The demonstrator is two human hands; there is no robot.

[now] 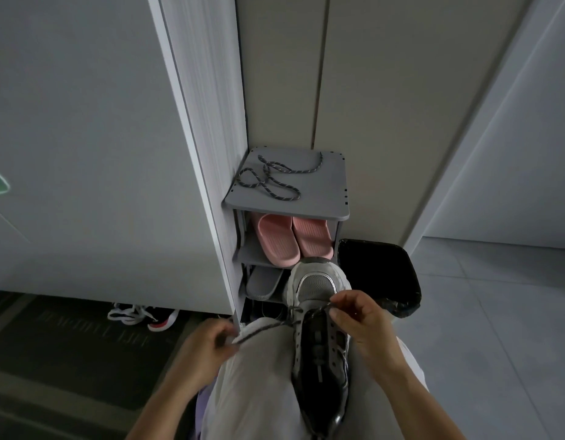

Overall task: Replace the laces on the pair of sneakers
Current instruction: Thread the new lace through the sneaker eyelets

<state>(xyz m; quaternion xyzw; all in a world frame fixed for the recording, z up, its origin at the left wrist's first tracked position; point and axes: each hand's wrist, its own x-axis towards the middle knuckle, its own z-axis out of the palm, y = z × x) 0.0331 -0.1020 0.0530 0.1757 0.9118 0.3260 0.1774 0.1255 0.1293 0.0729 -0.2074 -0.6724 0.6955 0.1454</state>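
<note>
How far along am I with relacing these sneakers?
Done: the lace crosses only the toe-end eyelets of the sneaker on your lap. In hand: left hand and right hand each pinch one end. Left: the upper eyelets look empty, and a second lace lies unused on the rack top.

There is one sneaker [316,284], one threaded lace [265,329], one loose lace [268,177] and one shoe rack [325,193]. There are two pink slippers [276,241] and one grey slipper [263,282]. There is one black bin [401,281] and one more shoe [162,320].
</note>
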